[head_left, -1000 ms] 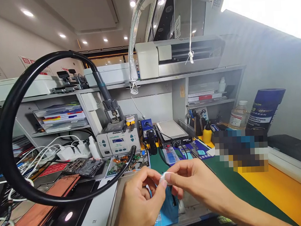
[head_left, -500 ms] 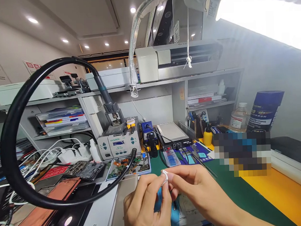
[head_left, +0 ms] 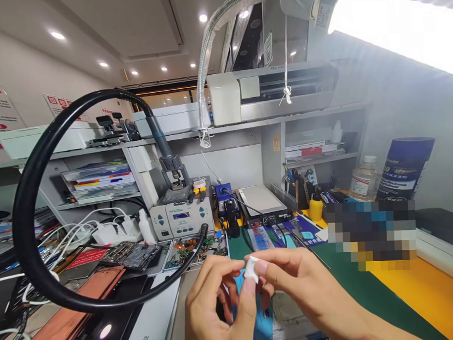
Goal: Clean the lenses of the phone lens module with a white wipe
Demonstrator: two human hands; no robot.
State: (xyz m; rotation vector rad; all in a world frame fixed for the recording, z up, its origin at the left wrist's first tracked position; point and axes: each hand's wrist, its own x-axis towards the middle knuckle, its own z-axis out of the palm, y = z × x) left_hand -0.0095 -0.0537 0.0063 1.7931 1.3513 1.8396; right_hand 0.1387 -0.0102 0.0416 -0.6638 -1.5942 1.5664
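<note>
Just above the bench's front edge, both hands meet around a small folded white piece of soft material (head_left: 251, 270), perhaps tissue or cotton. My right hand (head_left: 300, 274) pinches its right side between thumb and index finger. From the left, my left hand (head_left: 219, 301) has its thumb tip against the lower edge, with the index fingertip close to the upper left; its other fingers curl behind, partly hidden. Below the hands lies a blue object (head_left: 263, 327), largely covered by them, beside a greyish worn surface (head_left: 287, 306).
A black hose (head_left: 18, 207) loops across the left, over phones (head_left: 146, 321) and a tray of small parts (head_left: 166, 264). Behind stand a hot-air station (head_left: 181, 221) and a flat heating plate (head_left: 262, 198). A yellow bottle (head_left: 316, 209) and spray can (head_left: 405, 168) stand right.
My left index finger has lifted away from its pinch, and the left hand has opened wider. More of the white piece shows, now turned flat side toward me. The view has shifted slightly.
</note>
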